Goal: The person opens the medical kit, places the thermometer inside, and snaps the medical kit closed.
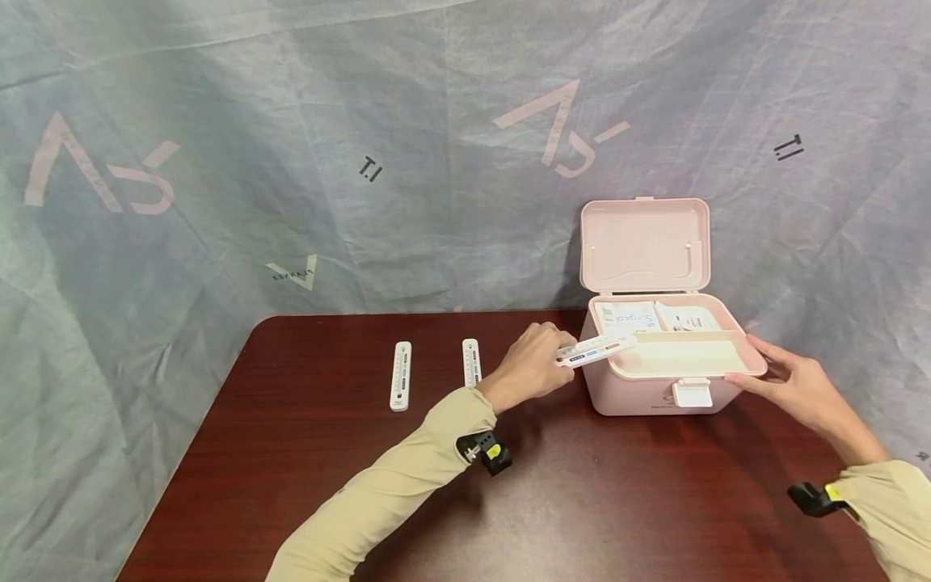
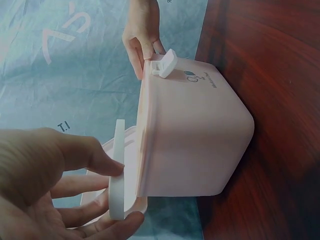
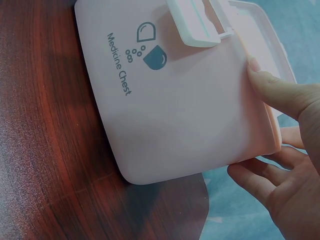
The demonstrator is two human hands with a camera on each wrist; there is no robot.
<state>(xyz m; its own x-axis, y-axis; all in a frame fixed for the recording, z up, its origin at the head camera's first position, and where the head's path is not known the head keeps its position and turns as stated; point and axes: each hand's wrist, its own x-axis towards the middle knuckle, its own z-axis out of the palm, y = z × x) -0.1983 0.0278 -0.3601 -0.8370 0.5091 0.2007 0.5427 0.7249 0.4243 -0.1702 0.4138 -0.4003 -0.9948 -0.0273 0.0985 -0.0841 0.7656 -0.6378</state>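
Observation:
My left hand [image 1: 534, 360] pinches a flat white thermometer [image 1: 596, 350] with coloured labels, its far end over the left rim of a pink medicine chest [image 1: 658, 398]. In the left wrist view the thermometer [image 2: 117, 170] appears edge-on between thumb and fingers, beside the chest's opening. The chest's lid [image 1: 646, 246] stands raised at the back. With thumb on the front rim and fingers along the side, my right hand [image 1: 796, 384] holds the chest's right front corner. Inside lie a packet marked Surgical [image 1: 627, 317], another white packet [image 1: 687, 318] and a pale tray compartment [image 1: 684, 356].
Two more thermometers lie on the dark red table [image 1: 291, 469]: one further left [image 1: 400, 376], another [image 1: 471, 360] partly hidden by my left arm. A white latch [image 1: 692, 393] sticks out from the chest's front. A grey printed cloth [image 1: 407, 242] hangs behind the table.

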